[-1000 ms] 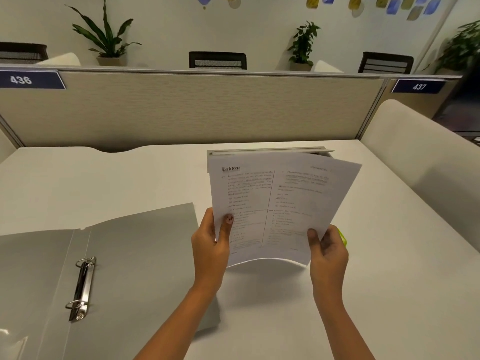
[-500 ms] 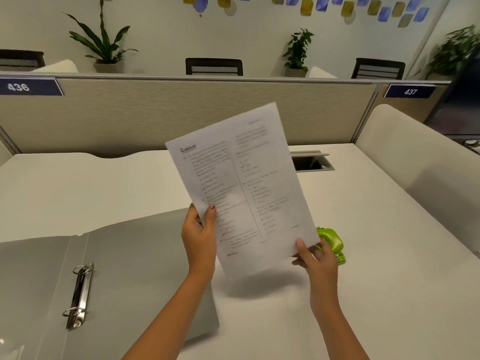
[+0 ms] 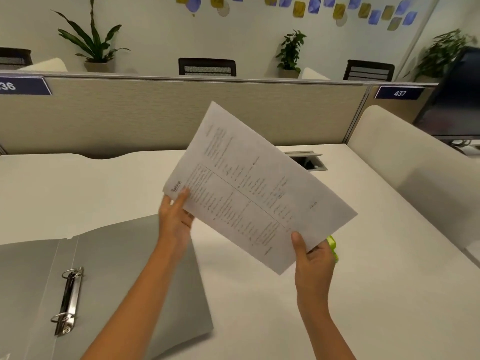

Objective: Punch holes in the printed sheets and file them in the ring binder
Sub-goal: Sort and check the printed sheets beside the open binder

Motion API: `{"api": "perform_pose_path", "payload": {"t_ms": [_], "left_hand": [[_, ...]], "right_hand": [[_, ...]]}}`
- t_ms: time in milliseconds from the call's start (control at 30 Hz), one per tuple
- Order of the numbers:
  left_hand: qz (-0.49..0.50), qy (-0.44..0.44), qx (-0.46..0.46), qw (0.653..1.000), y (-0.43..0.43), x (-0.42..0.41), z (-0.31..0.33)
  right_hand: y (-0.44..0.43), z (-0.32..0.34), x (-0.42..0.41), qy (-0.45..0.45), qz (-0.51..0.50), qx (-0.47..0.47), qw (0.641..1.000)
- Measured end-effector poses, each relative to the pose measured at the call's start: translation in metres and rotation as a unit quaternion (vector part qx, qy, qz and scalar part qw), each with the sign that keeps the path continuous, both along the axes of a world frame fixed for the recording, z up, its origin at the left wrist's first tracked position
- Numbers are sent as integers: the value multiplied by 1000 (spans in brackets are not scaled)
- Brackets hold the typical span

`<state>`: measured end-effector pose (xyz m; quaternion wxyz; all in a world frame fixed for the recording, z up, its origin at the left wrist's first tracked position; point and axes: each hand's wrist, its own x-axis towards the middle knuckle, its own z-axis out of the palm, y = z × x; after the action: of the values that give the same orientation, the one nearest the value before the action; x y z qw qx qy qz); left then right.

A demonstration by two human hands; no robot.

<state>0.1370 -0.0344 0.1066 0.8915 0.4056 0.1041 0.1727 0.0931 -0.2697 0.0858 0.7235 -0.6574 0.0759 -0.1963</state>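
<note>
Both hands hold the printed sheets (image 3: pixel 257 188) in the air above the desk, turned so the long side runs from upper left to lower right. My left hand (image 3: pixel 175 216) pinches the corner with the heading. My right hand (image 3: pixel 314 258) grips the lower edge, thumb on top. Behind the right hand a sliver of the green hole punch (image 3: pixel 333 246) shows on the desk. The grey ring binder (image 3: pixel 124 276) lies open at the lower left, its metal ring mechanism (image 3: pixel 68 301) closed.
The white desk (image 3: pixel 259 307) is bounded by a beige partition (image 3: pixel 155 113) at the back and a padded divider (image 3: pixel 415 165) on the right. A cable hatch (image 3: pixel 309 161) sits open behind the sheets.
The sheets have been lifted and rotated clockwise from upright to near sideways. My left hand moved from the lower edge up to the heading corner; the right hand kept its grip.
</note>
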Motion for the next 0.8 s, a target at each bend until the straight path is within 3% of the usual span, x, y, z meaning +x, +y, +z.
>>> {"api": "perform_pose_path", "payload": {"t_ms": [133, 233, 333, 433, 633, 800], "left_hand": [[-26, 9, 231, 973, 32, 3, 15], [-31, 18, 418, 908, 28, 3, 13], [-18, 13, 526, 850, 10, -1, -3], [-12, 14, 527, 850, -8, -8, -20], [12, 61, 424, 904, -34, -21, -44], [43, 59, 420, 904, -46, -31, -51]], "right_hand": [[-16, -1, 5, -4, -33, -35, 999], [-25, -3, 8, 1, -65, -63, 996], [-31, -1, 7, -11, -87, -102, 991], [-37, -10, 2, -16, -108, -116, 987], [-39, -48, -15, 14, -84, -130, 988], [-40, -58, -13, 31, -81, -88, 992]]}}
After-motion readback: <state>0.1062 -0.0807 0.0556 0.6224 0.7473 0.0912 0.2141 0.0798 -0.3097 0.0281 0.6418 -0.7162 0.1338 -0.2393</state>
